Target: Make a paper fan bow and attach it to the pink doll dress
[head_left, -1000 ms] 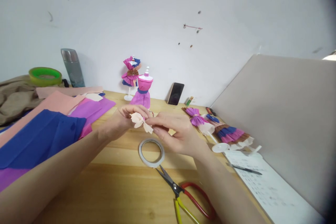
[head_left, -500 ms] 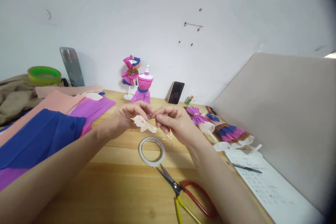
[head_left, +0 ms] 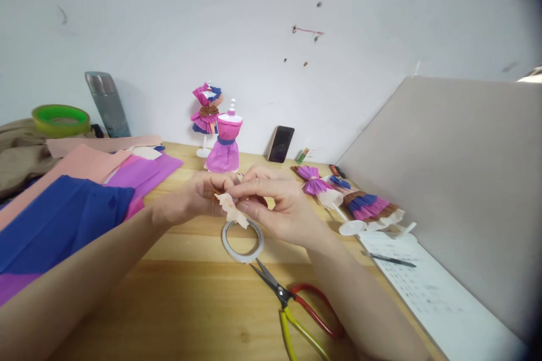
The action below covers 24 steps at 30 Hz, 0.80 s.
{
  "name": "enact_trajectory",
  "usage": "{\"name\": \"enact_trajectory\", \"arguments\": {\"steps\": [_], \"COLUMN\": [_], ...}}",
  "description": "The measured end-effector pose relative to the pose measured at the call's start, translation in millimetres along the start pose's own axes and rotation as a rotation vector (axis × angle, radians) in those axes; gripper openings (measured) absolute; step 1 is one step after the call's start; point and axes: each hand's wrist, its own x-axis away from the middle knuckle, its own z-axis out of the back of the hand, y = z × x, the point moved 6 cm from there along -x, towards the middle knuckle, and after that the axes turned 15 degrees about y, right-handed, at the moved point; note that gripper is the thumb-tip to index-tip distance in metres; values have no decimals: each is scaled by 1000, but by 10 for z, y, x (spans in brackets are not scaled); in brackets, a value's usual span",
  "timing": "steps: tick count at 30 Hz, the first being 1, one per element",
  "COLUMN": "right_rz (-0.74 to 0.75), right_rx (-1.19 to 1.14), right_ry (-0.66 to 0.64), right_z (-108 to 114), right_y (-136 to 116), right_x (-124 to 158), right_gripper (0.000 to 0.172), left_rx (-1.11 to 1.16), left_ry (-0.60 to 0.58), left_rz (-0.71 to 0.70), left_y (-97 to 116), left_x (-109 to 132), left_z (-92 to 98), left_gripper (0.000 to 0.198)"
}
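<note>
Between my hands is a small ruffled piece of pale peach crepe paper (head_left: 232, 211). My left hand (head_left: 197, 194) pinches it from the left, with its fingers curled. The fingers of my right hand (head_left: 275, 203) close on the paper's upper edge beside the left fingertips. Where exactly the fingertips meet is partly hidden. Just below the paper, a roll of white tape (head_left: 226, 248) lies flat on the wooden table (head_left: 190, 299). Scissors with one red and one yellow handle (head_left: 282, 293) lie nearer me, blades slightly apart.
Blue, purple and peach paper sheets (head_left: 63, 220) cover the left side. Behind my hands stand a mannequin in a pink dress (head_left: 226, 132) and another in ruffles (head_left: 207, 110). A phone (head_left: 281, 144) leans on the wall. Dressed mannequins (head_left: 368, 206) and a notebook (head_left: 436, 287) lie right.
My right hand has moved left and its fingers now meet the crepe paper beside the left hand. The paper hangs more steeply. The whole view has shifted slightly.
</note>
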Motion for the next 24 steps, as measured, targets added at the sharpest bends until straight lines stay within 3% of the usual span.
{"name": "enact_trajectory", "arguments": {"steps": [14,19,24], "right_rz": [-92,-96,-59], "right_rx": [120,135,99], "right_ry": [73,64,32], "right_z": [32,45,65], "right_y": [101,96,74], "right_x": [2,-11,-29], "right_gripper": [11,13,22], "left_rx": [209,379,422], "left_ry": [67,88,201], "left_rz": [17,34,23], "left_y": [-63,-198,-303], "left_x": [-29,-40,-53], "left_z": [-22,-21,48], "left_gripper": [24,22,19]}}
